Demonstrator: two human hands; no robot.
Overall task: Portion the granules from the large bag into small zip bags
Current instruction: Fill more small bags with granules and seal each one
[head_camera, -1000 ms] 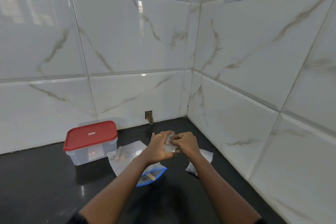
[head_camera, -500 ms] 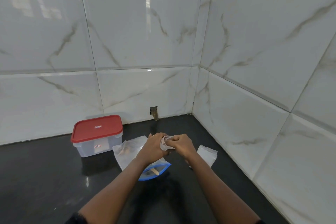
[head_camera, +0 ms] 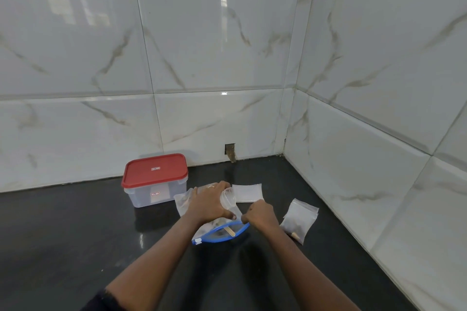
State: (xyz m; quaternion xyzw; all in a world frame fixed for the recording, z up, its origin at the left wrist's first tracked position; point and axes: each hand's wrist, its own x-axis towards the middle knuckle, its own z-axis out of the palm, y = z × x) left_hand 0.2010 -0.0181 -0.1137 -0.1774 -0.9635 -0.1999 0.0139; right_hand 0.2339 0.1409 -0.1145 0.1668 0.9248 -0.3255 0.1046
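Hovering over the large bag (head_camera: 183,203) at lower centre of the head view, the left hand (head_camera: 209,203) curls round a small clear cup (head_camera: 228,197), while the right hand (head_camera: 259,214) pinches the bag's blue zip rim (head_camera: 222,238). The clear bag lies on the black bench (head_camera: 75,235), mouth gaping, with brownish granules (head_camera: 216,224) and a wooden stick (head_camera: 230,231) inside. A flat small zip bag (head_camera: 246,193) lies just behind, filled ones (head_camera: 299,219) to the right, and a red-lidded box (head_camera: 155,179) to the left.
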